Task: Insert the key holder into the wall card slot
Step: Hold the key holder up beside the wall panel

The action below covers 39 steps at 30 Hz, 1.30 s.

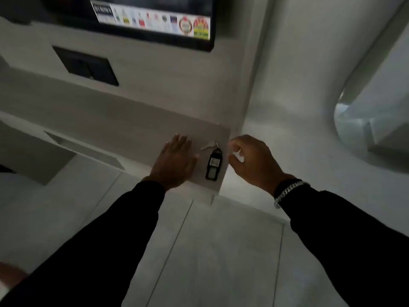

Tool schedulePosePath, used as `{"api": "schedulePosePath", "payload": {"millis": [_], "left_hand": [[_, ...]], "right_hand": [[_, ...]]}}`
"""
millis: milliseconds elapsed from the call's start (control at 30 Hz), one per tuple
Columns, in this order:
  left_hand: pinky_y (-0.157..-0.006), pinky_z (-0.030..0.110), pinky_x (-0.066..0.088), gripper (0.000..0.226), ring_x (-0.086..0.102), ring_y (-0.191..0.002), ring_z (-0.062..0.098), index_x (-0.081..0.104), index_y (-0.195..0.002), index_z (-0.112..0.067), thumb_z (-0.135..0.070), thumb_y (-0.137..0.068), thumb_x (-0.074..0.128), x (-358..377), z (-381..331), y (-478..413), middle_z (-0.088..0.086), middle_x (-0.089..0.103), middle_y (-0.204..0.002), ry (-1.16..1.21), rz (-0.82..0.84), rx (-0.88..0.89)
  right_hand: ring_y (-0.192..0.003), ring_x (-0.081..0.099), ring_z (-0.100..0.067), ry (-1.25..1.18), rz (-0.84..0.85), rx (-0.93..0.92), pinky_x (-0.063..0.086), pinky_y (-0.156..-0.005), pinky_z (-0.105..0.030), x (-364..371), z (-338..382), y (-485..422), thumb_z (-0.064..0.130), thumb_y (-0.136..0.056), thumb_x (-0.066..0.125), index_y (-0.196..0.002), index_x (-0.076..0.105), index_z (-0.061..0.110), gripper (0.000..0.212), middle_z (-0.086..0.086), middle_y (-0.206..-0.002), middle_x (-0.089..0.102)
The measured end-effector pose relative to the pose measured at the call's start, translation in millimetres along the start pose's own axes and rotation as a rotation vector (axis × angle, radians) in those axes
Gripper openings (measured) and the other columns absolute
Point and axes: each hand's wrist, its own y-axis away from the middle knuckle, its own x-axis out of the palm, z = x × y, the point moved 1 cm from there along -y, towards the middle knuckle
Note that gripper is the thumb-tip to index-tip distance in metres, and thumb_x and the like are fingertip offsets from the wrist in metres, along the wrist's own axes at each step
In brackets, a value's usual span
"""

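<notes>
A black key holder [213, 165] with a pale label window lies flat near the right end of a white shelf [132, 131], a metal key [209, 145] attached at its far end. My left hand [174, 162] rests flat on the shelf just left of the holder, fingers together, holding nothing. My right hand [250, 161] hovers just right of the holder, fingers curled and apart, thumb and forefinger a little away from it. A dark rectangular wall plate [86, 66] sits on the wall above the shelf to the left; whether it is the card slot I cannot tell.
A wall-mounted screen [155, 18] with coloured stickers hangs above the shelf. The room is dim. A curved white wall opening [371, 120] is at the right. A pale tiled floor [210, 251] lies below. A silver bracelet [290, 191] circles my right wrist.
</notes>
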Motion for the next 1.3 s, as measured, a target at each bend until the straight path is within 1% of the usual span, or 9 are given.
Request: {"api": "schedulePosePath", "payload": {"millis": [100,267,400,500,633,767,900,1100,1300], "left_hand": [[-0.124,0.051,0.016,0.094,0.017,-0.154,0.032,0.033,-0.151,-0.004,-0.065,-0.083,0.009,16.6,11.4,-8.2,0.016,0.027,-0.163,-0.019,0.046,-0.036],[-0.125,0.052,0.013,0.091,0.013,-0.154,0.032,0.02,-0.156,-0.004,-0.062,-0.087,0.009,31.5,19.6,-10.3,0.017,0.017,-0.166,-0.116,0.017,-0.015],[-0.126,0.052,0.011,0.081,0.01,-0.155,0.031,0.013,-0.157,-0.004,-0.058,-0.096,0.016,37.2,20.3,-11.1,0.017,0.012,-0.167,-0.182,0.007,-0.028],[-0.126,0.052,0.01,0.08,0.01,-0.155,0.031,0.013,-0.157,-0.005,-0.057,-0.097,0.018,38.5,21.5,-11.9,0.017,0.012,-0.167,-0.206,-0.007,-0.019],[-0.126,0.053,0.011,0.081,0.012,-0.155,0.031,0.015,-0.157,-0.004,-0.059,-0.097,0.015,39.5,21.9,-12.8,0.017,0.015,-0.166,-0.214,-0.02,-0.023],[-0.126,0.054,0.015,0.084,0.015,-0.154,0.032,0.018,-0.156,-0.003,-0.06,-0.094,0.011,39.2,21.3,-12.7,0.019,0.018,-0.165,-0.209,-0.021,-0.018],[-0.125,0.054,0.016,0.085,0.016,-0.154,0.033,0.019,-0.156,-0.002,-0.06,-0.094,0.011,39.5,23.2,-12.4,0.019,0.019,-0.165,-0.215,-0.022,-0.022],[-0.124,0.053,0.016,0.084,0.017,-0.153,0.033,0.022,-0.155,-0.002,-0.058,-0.094,0.013,40.9,17.7,-7.8,0.02,0.02,-0.165,-0.202,-0.024,-0.011],[-0.125,0.05,0.012,0.089,0.015,-0.154,0.033,0.023,-0.154,-0.002,-0.061,-0.089,0.01,40.4,1.4,3.9,0.02,0.019,-0.165,-0.096,0.0,-0.044]], "right_hand": [[-0.072,0.057,-0.023,-0.013,-0.034,0.067,0.049,-0.071,-0.033,26.4,-10.2,-8.0,0.023,-0.078,0.059,-0.085,0.061,0.014,0.012,-0.007,-0.081,0.061],[-0.078,0.059,-0.033,-0.054,-0.01,0.267,0.051,-0.075,-0.042,52.4,-13.8,-14.4,0.034,-0.073,0.063,-0.077,0.064,0.006,0.029,-0.014,-0.076,0.064],[-0.09,0.06,-0.032,-0.135,0.023,0.447,0.048,-0.078,-0.034,60.1,-12.2,-17.6,0.047,-0.062,0.078,-0.098,0.062,0.009,0.054,-0.017,-0.093,0.065],[-0.093,0.062,-0.029,-0.193,0.029,0.538,0.045,-0.077,-0.028,61.1,-13.5,-20.3,0.045,-0.056,0.083,-0.101,0.06,0.011,0.062,-0.008,-0.088,0.063],[-0.08,0.069,-0.027,-0.316,0.055,0.696,0.06,-0.073,-0.041,55.9,-14.8,-19.2,0.046,-0.044,0.086,-0.098,0.055,0.015,0.069,-0.009,-0.093,0.068],[-0.05,0.063,-0.02,-0.375,0.111,0.746,0.058,-0.049,-0.029,43.6,-9.7,-17.1,0.029,-0.053,0.089,-0.086,0.053,0.009,0.053,-0.012,-0.075,0.068],[-0.059,0.064,-0.025,-0.354,0.18,0.746,0.06,-0.071,-0.038,32.5,-5.2,-17.2,0.024,-0.061,0.085,-0.056,0.05,0.012,0.038,-0.022,-0.072,0.071],[-0.05,0.056,-0.019,-0.713,0.169,0.932,0.053,-0.044,-0.022,33.1,-18.4,-10.4,0.012,-0.065,0.084,-0.082,0.067,-0.006,0.03,-0.017,-0.068,0.064],[-0.056,0.056,-0.017,-0.927,0.153,0.942,0.057,-0.053,-0.021,20.1,-15.1,4.1,0.007,-0.077,0.073,-0.074,0.066,0.0,0.01,-0.013,-0.068,0.063]]}}
